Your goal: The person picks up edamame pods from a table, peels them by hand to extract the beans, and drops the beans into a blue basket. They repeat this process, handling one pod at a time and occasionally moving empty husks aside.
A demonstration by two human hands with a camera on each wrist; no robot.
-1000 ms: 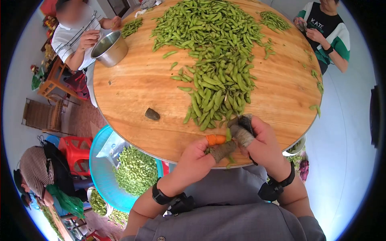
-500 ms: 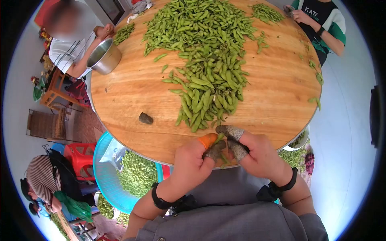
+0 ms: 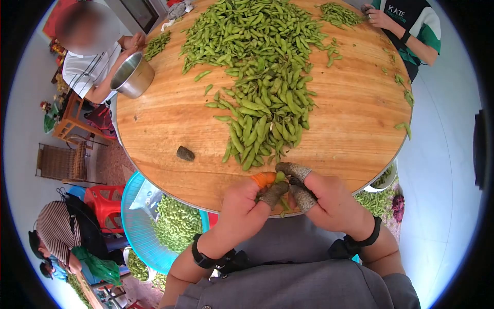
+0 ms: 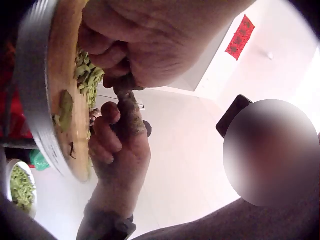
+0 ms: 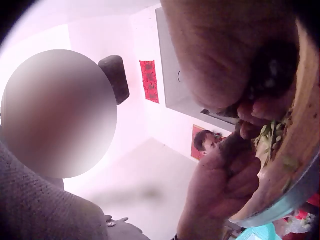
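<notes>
Near the front edge of the round wooden table, my left hand pinches a green soybean pod between thumb and index finger. An orange cover is on that index finger, a grey-brown one on the thumb. My right hand meets it from the other side, its curled, grey-covered fingers and thumb gripping at the same pod. Fingers partly hide the pod. Below the hands, a piece of green pod lies by the table edge. A long heap of soybean pods reaches from the far side almost to my fingertips.
A dark finger cover lies on the table at left. One person sits behind a steel pot; another person works at far right. Below the table's left edge stands a turquoise basket with shelled beans; a white bucket is at right.
My right fingers have spread from their earlier bunched position and shifted slightly left, with the index finger now above the pod. The left hand keeps its pinch. The head view has shifted slightly.
</notes>
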